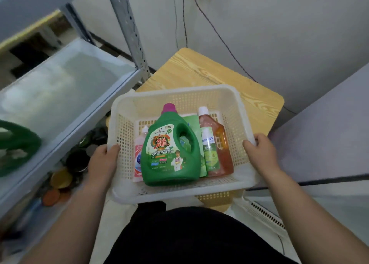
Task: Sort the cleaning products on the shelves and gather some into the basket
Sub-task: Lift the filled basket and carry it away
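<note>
I hold a white perforated plastic basket [179, 96] in front of my body, over a small wooden stool. My left hand [102, 161] grips its left rim and my right hand [261, 152] grips its right rim. Inside lies a large green detergent jug [171, 149] with a purple cap. A small pink bottle [138, 155] lies to its left. To its right lie a green refill pouch [210, 153] and an orange-brown bottle [224, 144] with a white cap. A pale green packet [192, 120] shows behind the jug.
A grey metal shelf unit [65, 96] stands at the left, with a green object [16, 146] on its near shelf. Several bottle caps [61, 177] show on the lower shelf. The wooden stool [199, 72] sits below the basket. Cables hang on the wall behind.
</note>
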Demonstrator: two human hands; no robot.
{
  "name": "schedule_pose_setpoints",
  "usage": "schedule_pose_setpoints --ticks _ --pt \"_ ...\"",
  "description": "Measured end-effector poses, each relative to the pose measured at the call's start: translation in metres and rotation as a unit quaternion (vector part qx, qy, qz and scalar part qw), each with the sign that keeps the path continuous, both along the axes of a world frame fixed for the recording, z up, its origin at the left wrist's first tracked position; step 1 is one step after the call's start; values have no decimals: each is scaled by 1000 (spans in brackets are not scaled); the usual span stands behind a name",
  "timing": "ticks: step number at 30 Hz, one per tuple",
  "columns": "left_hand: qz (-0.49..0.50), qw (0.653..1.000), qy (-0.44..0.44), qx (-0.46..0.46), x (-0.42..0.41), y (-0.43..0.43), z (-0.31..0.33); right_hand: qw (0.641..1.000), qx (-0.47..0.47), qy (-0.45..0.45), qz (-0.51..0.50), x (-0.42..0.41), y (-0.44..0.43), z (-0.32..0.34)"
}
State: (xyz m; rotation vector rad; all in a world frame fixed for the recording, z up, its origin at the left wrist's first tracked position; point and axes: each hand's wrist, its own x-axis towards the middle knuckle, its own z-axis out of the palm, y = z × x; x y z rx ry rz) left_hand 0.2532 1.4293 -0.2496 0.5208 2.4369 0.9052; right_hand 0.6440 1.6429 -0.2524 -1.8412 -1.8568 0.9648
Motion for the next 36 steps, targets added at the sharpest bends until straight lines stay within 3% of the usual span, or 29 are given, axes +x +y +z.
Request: schedule_pose_setpoints --ticks 4,12,22,27,31,36 --pt "92 995 -26 32 25 -71 8 997 3 2 77 -19 -5 9" --pt "202 979 27 16 37 -195 11 978 -5 -5 208 -84 -56 8" --pt "372 927 22 47 63 -361 8 935 -11 -43 352 -182 -154 9" --pt "471 881 35 37 89 -426 8 888 -5 -58 456 -243 -201 3" --pt "565 824 29 39 112 -458 4 838 -10 -59 542 -303 -229 -6" --pt "663 747 32 15 157 -471 3 743 -33 -79 664 -368 -263 -12"
